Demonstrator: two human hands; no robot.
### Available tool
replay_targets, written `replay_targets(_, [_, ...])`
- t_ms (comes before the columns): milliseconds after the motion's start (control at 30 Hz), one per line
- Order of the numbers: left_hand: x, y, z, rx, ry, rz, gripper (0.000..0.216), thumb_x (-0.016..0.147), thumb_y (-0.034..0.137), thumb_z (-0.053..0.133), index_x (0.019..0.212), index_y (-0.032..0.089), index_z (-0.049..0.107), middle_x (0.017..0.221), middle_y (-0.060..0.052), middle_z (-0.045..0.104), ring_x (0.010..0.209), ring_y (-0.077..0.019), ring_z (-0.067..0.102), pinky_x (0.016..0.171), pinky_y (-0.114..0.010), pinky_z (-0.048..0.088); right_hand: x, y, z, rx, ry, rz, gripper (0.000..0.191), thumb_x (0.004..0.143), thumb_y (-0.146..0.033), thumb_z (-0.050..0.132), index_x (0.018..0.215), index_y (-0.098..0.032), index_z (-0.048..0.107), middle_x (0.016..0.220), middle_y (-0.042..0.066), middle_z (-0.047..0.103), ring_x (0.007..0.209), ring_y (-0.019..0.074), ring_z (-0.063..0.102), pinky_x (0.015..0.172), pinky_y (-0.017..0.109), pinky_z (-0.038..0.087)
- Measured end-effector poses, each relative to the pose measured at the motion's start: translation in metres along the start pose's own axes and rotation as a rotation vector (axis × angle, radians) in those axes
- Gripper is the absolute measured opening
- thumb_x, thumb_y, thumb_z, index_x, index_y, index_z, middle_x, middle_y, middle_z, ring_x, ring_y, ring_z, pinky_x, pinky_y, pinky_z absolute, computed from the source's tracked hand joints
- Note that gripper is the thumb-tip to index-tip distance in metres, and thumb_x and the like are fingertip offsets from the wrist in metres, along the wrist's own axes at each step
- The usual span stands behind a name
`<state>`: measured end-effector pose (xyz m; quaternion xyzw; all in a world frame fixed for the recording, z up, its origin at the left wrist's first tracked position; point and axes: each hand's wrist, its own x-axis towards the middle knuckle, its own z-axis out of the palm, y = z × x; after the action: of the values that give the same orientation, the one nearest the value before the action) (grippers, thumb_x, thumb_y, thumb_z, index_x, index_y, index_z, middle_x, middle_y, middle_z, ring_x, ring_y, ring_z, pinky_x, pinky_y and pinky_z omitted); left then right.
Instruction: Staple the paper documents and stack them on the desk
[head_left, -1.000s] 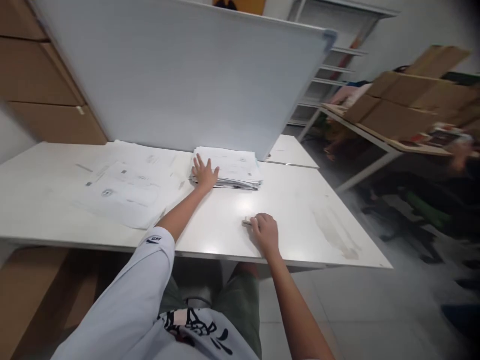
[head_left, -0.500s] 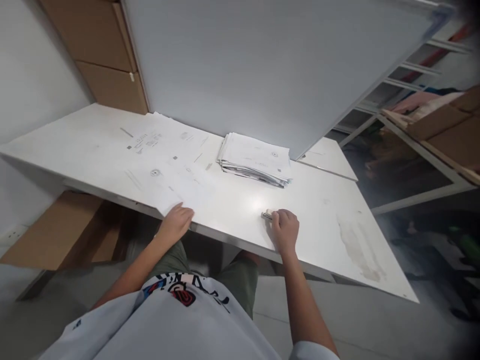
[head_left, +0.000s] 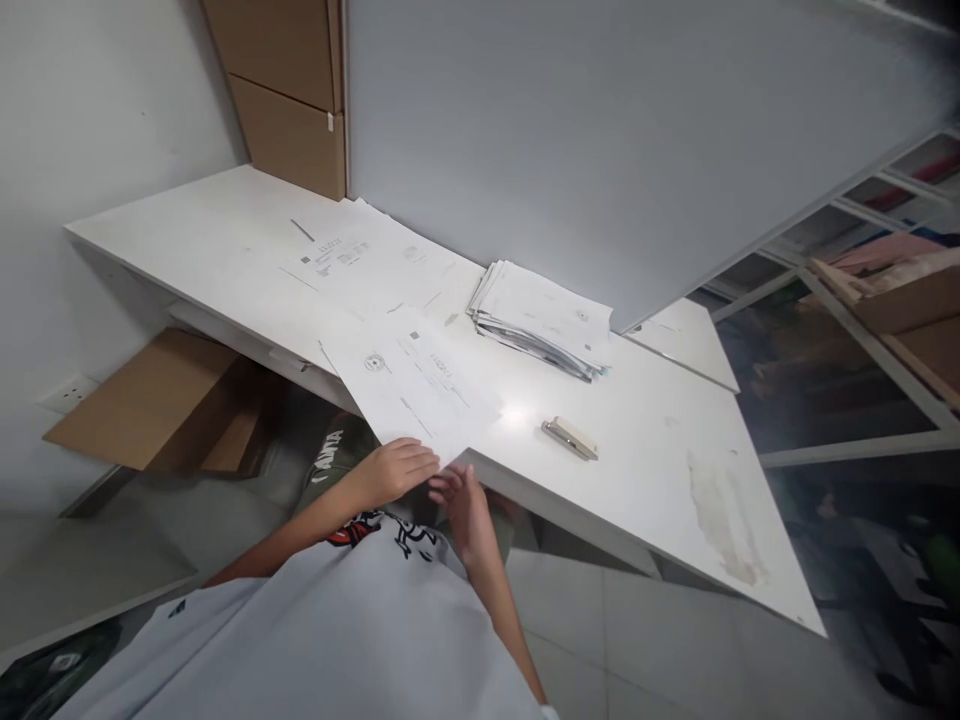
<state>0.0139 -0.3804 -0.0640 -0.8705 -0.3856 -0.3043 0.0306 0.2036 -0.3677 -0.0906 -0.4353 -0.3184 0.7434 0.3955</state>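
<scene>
A printed sheet of paper (head_left: pixel 420 375) lies slanted on the white table, its near corner sticking out past the front edge. My left hand (head_left: pixel 397 470) is closed on that near edge, fingers on top and the thumb hidden. Close beside it, my right hand (head_left: pixel 461 505) is at the sheet's corner with the palm turned up and fingers loosely apart; whether it touches the paper is unclear. A stapler (head_left: pixel 570 438) rests on the tabletop to the right, apart from both hands.
Behind the stapler a stack of printed papers (head_left: pixel 544 315) sits against the grey panel (head_left: pixel 562 150). More printed sheets (head_left: pixel 337 255) lie at the back left of the table (head_left: pixel 652 480). Cardboard boxes (head_left: pixel 292 140) stand at the far left; an open carton (head_left: pixel 157 400) is below the table.
My right hand has let go of the stapler and moved left to the sheet's near corner. My left hand has shifted right with the sheet, which now reaches over the table edge.
</scene>
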Motion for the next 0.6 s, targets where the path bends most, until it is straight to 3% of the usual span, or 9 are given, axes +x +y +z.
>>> replay_targets(67, [-0.001,0.006,0.002,-0.076,-0.075,0.054,0.035,0.098,0.013,0.045,0.122,0.026,0.066,0.113,-0.006,0.073,0.107,-0.0157,0.067,0.105,-0.038,0.049,0.007,-0.008,0.005,0.060,0.057,-0.019,0.036,0.076,-0.054,0.074,0.095,-0.024,0.068,0.097,0.002,0.074,0.089,0.0215,0.068,0.078,0.034,0.056])
replay_targets(133, [-0.008,0.007,0.005,-0.106,-0.074,0.024,0.028,0.097,0.025,0.052,0.121,0.028,0.067,0.115,-0.006,0.072,0.114,-0.0183,0.064,0.109,-0.041,0.045,0.014,-0.020,-0.001,0.061,0.125,-0.062,0.036,0.067,-0.043,0.082,0.094,-0.023,0.069,0.101,0.002,0.075,0.098,0.0227,0.068,0.084,0.034,0.056])
replay_targets(200, [-0.019,0.002,0.011,-0.118,0.114,-0.152,0.033,0.091,0.045,0.061,0.117,0.026,0.068,0.116,-0.009,0.071,0.121,-0.0246,0.060,0.111,-0.046,0.042,0.016,-0.027,-0.014,0.039,0.188,-0.077,0.038,0.063,-0.039,0.084,0.094,-0.023,0.071,0.103,0.004,0.076,0.106,0.0250,0.067,0.091,0.036,0.055])
replay_targets(267, [-0.030,-0.005,0.018,-0.173,0.464,-0.539,0.048,0.082,0.059,0.065,0.113,0.022,0.067,0.116,-0.012,0.068,0.122,-0.0287,0.058,0.111,-0.050,0.040,0.012,-0.029,-0.031,0.013,0.196,-0.049,0.038,0.062,-0.038,0.084,0.095,-0.022,0.072,0.106,0.005,0.076,0.110,0.0279,0.066,0.094,0.041,0.054])
replay_targets(333, [-0.035,-0.012,0.025,-0.402,0.762,-1.033,0.050,0.082,0.063,0.062,0.108,0.020,0.066,0.112,-0.013,0.068,0.117,-0.0284,0.061,0.107,-0.048,0.045,0.005,-0.028,-0.048,-0.010,0.164,-0.002,0.040,0.061,-0.037,0.085,0.095,-0.021,0.073,0.107,0.008,0.076,0.110,0.0311,0.067,0.095,0.045,0.053])
replay_targets(400, [-0.036,-0.017,0.029,-0.806,0.887,-1.408,0.044,0.087,0.059,0.057,0.106,0.020,0.065,0.107,-0.011,0.070,0.112,-0.0272,0.064,0.101,-0.045,0.051,-0.003,-0.029,-0.065,-0.015,0.129,0.032,0.042,0.059,-0.037,0.086,0.095,-0.020,0.074,0.106,0.009,0.077,0.108,0.0329,0.068,0.096,0.048,0.052])
replay_targets(433, [-0.034,-0.018,0.030,-1.005,0.912,-1.505,0.041,0.088,0.056,0.057,0.105,0.020,0.065,0.105,-0.011,0.072,0.111,-0.0269,0.065,0.099,-0.043,0.052,-0.006,-0.030,-0.072,-0.017,0.124,0.046,0.042,0.057,-0.037,0.087,0.094,-0.020,0.075,0.104,0.010,0.077,0.107,0.0333,0.068,0.097,0.048,0.052])
replay_targets(500, [-0.030,-0.018,0.029,-1.245,0.975,-1.566,0.035,0.088,0.047,0.060,0.107,0.018,0.066,0.108,-0.011,0.073,0.113,-0.0264,0.066,0.100,-0.041,0.053,-0.012,-0.032,-0.085,-0.037,0.137,0.076,0.043,0.054,-0.037,0.088,0.091,-0.019,0.076,0.100,0.010,0.078,0.104,0.0334,0.069,0.096,0.047,0.052])
replay_targets(600, [-0.026,-0.019,0.026,-1.266,1.014,-1.525,0.031,0.087,0.039,0.063,0.107,0.016,0.067,0.114,-0.013,0.073,0.115,-0.0252,0.066,0.103,-0.039,0.051,-0.018,-0.035,-0.097,-0.107,0.198,0.091,0.043,0.053,-0.040,0.088,0.089,-0.018,0.077,0.097,0.010,0.078,0.098,0.0327,0.070,0.092,0.046,0.052])
